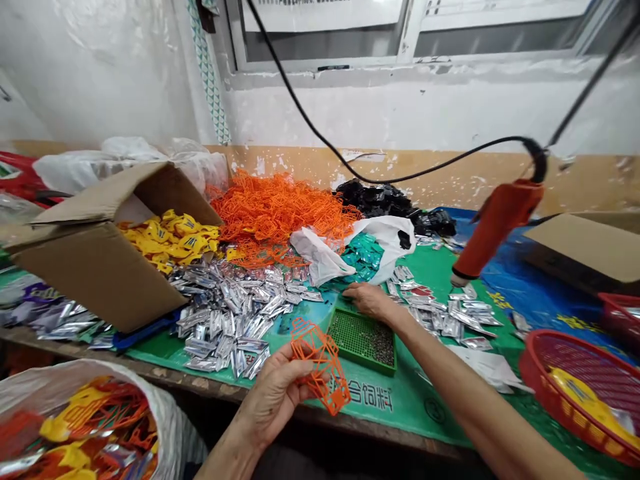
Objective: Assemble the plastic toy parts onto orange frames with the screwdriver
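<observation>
My left hand (280,387) grips an orange plastic lattice frame (323,367) between thumb and fingers, holding it up in front of the table edge. Farther forward, my right hand (369,300) reaches to the near edge of a pile of teal plastic pieces (364,257) in a white plastic bag (395,240). Its fingers are curled together, and what lies under their tips is hidden. Just below that hand sits a green tray (363,340) with a grid bottom and many small dark metal bits, probably screws, at its right side.
Silver packet-like pieces (225,313) lie beside a tilted cardboard box (100,267) of yellow parts (173,237). Behind are heaped orange frames (285,210) and black parts (373,197). An orange power screwdriver (495,230) hangs at right above a red basket (540,373). A white sack (170,413) stands lower left.
</observation>
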Demonstrator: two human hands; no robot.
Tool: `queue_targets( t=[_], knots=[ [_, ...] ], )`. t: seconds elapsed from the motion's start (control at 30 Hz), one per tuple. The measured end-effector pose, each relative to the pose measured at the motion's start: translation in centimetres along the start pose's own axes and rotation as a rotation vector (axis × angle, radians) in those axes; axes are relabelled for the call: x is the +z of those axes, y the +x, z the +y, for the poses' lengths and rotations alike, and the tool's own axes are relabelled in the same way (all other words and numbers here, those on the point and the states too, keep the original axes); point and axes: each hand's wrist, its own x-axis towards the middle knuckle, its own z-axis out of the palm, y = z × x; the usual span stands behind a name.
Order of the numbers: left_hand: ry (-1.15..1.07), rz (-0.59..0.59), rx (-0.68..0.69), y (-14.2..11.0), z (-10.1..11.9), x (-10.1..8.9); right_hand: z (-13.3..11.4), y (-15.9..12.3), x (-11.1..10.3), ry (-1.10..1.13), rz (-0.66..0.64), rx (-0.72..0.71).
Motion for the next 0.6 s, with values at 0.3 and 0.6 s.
queue_targets(
  t=[0.3,0.6],
  knots=[
    [-0.041,0.028,0.029,0.4,-0.8,-0.7,-0.6,-0.5,-1.3,0.141,0.251,0.150],
    [-0.035,0.057,0.065,0.0,-1.2,-1.0,-11.6,-8.2,-3.2,0.508,0.039,0.049]
  ],
)
